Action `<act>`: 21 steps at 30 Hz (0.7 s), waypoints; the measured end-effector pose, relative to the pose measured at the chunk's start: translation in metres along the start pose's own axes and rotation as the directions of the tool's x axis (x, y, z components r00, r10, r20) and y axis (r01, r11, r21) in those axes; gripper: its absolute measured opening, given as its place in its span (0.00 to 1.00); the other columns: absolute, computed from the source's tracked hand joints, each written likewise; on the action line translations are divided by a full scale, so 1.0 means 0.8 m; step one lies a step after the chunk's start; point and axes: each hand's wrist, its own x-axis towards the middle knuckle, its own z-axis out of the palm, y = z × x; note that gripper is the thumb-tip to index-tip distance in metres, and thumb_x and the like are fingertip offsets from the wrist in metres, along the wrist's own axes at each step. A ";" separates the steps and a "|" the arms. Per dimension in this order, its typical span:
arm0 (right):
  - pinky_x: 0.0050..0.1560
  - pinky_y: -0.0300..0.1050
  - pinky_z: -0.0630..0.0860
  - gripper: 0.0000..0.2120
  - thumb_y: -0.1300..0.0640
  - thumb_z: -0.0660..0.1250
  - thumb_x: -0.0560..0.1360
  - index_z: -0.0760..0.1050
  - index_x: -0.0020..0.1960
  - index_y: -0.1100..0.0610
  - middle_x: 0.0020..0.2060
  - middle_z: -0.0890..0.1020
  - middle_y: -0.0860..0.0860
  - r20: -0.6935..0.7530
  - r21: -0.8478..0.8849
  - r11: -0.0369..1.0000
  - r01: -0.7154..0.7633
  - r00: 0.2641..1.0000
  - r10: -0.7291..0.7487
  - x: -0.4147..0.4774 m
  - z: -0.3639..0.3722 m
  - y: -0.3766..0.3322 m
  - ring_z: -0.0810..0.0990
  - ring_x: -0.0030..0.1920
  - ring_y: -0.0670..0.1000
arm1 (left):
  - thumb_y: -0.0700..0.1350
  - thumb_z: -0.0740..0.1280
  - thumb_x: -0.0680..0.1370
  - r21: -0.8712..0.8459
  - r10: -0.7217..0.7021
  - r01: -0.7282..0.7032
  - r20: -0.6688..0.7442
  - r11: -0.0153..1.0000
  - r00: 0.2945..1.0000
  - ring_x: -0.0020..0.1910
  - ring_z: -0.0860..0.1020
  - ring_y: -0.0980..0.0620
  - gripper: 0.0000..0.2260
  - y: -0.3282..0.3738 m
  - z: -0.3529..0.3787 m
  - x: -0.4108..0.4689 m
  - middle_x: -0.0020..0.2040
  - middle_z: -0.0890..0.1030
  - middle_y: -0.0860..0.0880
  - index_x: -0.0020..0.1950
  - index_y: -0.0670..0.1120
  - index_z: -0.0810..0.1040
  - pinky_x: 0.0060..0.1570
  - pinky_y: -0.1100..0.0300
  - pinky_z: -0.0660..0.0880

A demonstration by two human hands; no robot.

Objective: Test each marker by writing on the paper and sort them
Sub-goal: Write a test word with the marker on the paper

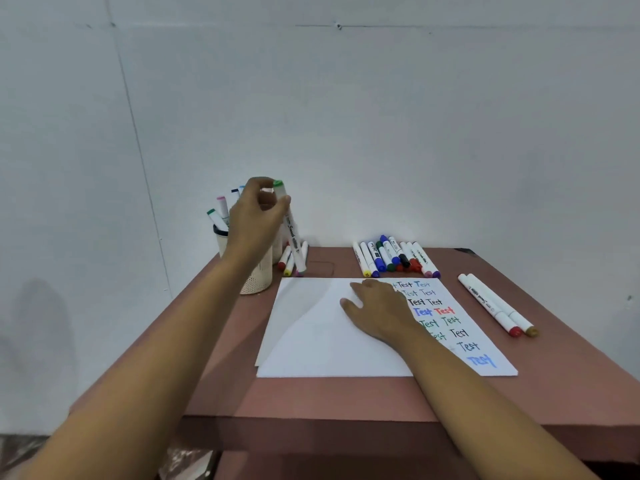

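Observation:
My left hand [258, 216] pinches a white marker with a green cap [290, 226], held nearly upright above the cream pen cup [254, 278] at the table's far left. Several more markers [220, 211] stand in that cup. My right hand [377, 310] rests flat with fingers spread on the white paper [322, 337]. The paper's right side carries rows of the word "Test" in different colours. A row of several capped markers [394, 258] lies beyond the paper, and two white markers [498, 306] lie to its right.
A few loose markers [289, 261] lie beside the cup at the back. The reddish-brown table [311, 396] stands against a white wall, with its front edge close to me and its right corner at the far right.

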 end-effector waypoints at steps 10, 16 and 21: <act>0.72 0.54 0.57 0.24 0.42 0.51 0.81 0.65 0.73 0.51 0.74 0.64 0.50 0.045 -0.086 0.996 0.012 0.999 -0.008 0.000 0.000 0.000 0.61 0.73 0.53 | 0.44 0.66 0.77 0.048 0.063 -0.061 -0.039 0.997 0.997 0.48 0.80 0.47 0.12 0.032 -0.048 0.065 0.46 0.78 0.48 0.59 0.46 0.72 0.49 0.48 0.80; 0.73 0.53 0.56 0.24 0.42 0.50 0.81 0.63 0.74 0.50 0.75 0.63 0.49 0.062 -0.097 0.995 0.008 0.998 -0.002 0.000 -0.001 -0.001 0.60 0.74 0.53 | 0.43 0.65 0.77 0.080 0.092 -0.084 -0.100 0.993 0.991 0.46 0.79 0.48 0.12 0.041 -0.067 0.102 0.46 0.77 0.47 0.60 0.45 0.72 0.49 0.47 0.79; 0.73 0.54 0.56 0.24 0.42 0.50 0.81 0.63 0.74 0.49 0.75 0.62 0.49 0.066 -0.087 0.996 0.003 0.998 0.003 0.000 -0.001 0.000 0.60 0.74 0.53 | 0.42 0.64 0.78 0.270 0.142 -0.132 -0.020 0.954 0.990 0.42 0.76 0.50 0.15 0.019 -0.059 0.097 0.48 0.76 0.45 0.65 0.44 0.68 0.34 0.62 0.74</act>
